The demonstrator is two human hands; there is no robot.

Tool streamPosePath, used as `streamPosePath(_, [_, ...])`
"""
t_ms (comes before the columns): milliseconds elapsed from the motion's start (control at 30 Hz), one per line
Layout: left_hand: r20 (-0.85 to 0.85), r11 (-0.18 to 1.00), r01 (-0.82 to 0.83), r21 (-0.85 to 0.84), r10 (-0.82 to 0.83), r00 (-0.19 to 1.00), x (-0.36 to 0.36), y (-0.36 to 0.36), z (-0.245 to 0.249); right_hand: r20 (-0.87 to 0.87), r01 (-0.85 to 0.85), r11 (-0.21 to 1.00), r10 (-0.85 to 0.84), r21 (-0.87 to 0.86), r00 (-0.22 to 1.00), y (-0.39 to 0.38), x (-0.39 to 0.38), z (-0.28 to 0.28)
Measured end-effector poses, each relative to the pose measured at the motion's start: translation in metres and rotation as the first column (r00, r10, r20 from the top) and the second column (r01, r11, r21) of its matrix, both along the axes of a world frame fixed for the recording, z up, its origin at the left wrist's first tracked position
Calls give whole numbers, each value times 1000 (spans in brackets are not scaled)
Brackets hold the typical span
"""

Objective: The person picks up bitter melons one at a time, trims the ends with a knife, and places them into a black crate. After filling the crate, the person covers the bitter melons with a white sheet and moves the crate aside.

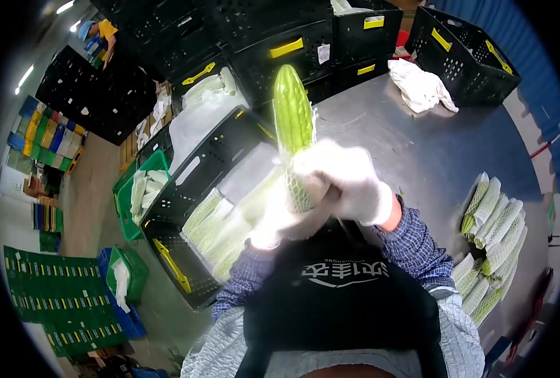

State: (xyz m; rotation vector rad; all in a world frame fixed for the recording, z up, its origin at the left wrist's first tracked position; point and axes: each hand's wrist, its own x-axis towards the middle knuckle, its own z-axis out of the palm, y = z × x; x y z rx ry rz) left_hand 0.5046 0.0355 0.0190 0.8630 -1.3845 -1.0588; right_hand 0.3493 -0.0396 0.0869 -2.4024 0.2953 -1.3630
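Note:
A green bitter melon (294,113) stands upright in front of my chest, its lower part inside a white foam net sleeve (300,192). My left hand (286,217), in a white glove, is closed around the sleeved lower end. My right hand (352,179), gloved too, is closed at the melon's middle by the sleeve; glare blurs its fingers. Beside my left hand, a black crate (195,157) holds netted bitter melons (210,227) and a pale liner sheet. On the metal table (412,164) to my right lies a pile of netted bitter melons (497,227).
Stacked black crates (273,31) with yellow handles rise behind the table. Another black crate (462,57) and a white cloth (421,85) sit at the back right. A green basket (128,205) of netted produce stands left. One person (100,38) is far left.

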Motion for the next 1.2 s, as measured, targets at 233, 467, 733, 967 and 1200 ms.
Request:
streamPosePath(233, [-57, 966, -222, 130, 230, 971, 2, 3, 4, -411, 39, 999, -50, -33, 910, 43, 1, -27])
streamPosePath(467, [786, 737, -520, -431, 590, 186, 9, 6, 3, -434, -9, 998, -17, -58, 901, 43, 3, -54])
streamPosePath(733, [779, 716, -438, -544, 625, 55, 21, 1, -21, -615, -55, 995, -11, -89, 789, 51, -6, -61])
streamPosePath(967, [720, 674, -414, -612, 691, 61, 24, -1, -27, -582, -36, 996, 80, 86, 809, 50, -19, -60])
streamPosePath(1200, [566, 562, -342, -753, 819, 98, 43, -4, -33, 17, 99, 924, -113, 368, 993, 31, -77, -57])
